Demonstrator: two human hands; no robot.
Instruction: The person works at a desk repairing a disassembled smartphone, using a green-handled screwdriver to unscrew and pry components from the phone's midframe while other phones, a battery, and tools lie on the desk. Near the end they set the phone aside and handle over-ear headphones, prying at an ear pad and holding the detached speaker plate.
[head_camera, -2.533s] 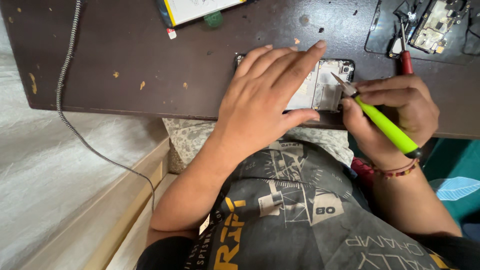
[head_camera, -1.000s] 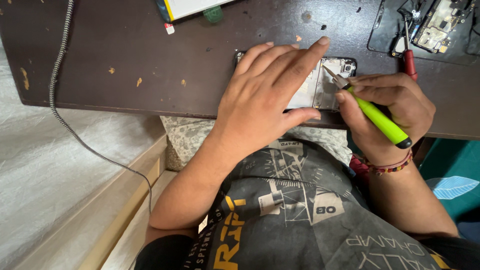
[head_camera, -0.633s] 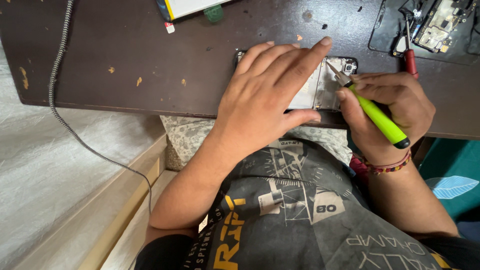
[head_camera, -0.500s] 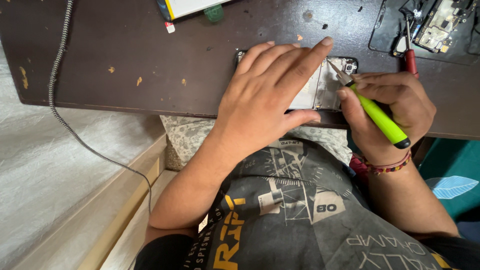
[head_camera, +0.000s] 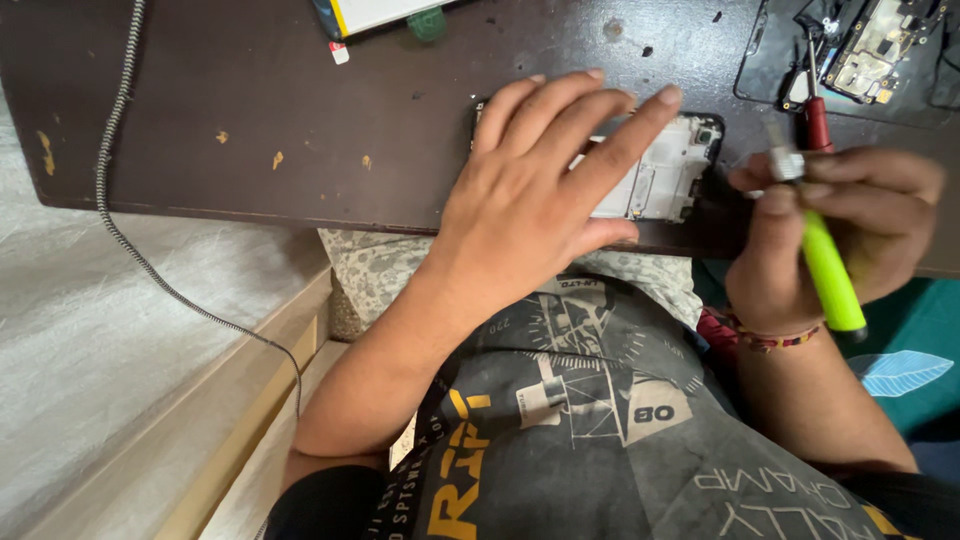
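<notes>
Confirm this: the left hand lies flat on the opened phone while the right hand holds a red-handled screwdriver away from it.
Not quite. In the head view the screwdriver in the right hand has a bright green handle, not red. The left hand does lie flat on the opened phone.

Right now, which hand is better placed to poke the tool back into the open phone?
Probably the right hand: it already holds the green screwdriver beside the opened phone. The left hand lies flat on it.

Light is even and moderately bright, with soft glare on the dark desk (head_camera: 300, 110) at upper centre. The right hand (head_camera: 840, 235) at right looks motion-blurred. Edges bend slightly, perhaps from a wide lens.
</notes>
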